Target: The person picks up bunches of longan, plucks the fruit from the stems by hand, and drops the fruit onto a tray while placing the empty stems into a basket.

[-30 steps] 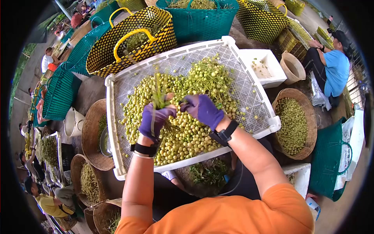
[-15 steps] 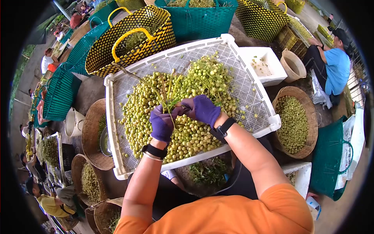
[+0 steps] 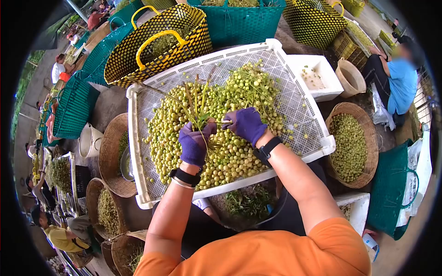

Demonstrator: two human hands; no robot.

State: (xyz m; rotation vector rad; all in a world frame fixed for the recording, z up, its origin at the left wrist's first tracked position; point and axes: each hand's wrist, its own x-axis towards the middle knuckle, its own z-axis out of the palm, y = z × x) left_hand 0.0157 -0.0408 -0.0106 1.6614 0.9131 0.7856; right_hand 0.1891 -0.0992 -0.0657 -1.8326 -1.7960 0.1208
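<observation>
Both my hands wear purple gloves and are over a white mesh tray (image 3: 299, 117) heaped with small round yellow-green fruits (image 3: 172, 138). My left hand (image 3: 194, 141) is closed around a bunch of green stems (image 3: 197, 99) that point away from me, with leaves near the fingers. My right hand (image 3: 245, 125) is a little to the right, fingers pinched together on the end of a thin pale stem that runs between the two hands. Fruits still on fine stalks (image 3: 251, 85) lie in the upper part of the heap.
Woven baskets of fruit stand right (image 3: 352, 147) and left (image 3: 110, 156) of the tray. Beyond it are a yellow-black basket (image 3: 156, 46), a teal basket (image 3: 239, 25) and a white box (image 3: 315, 76). A person in blue (image 3: 403, 83) sits at right. Below is a tub of leaves (image 3: 248, 202).
My right hand has moved a little to the right, away from my left hand, and a gap with a thin stem now shows between them. The view has shifted slightly.
</observation>
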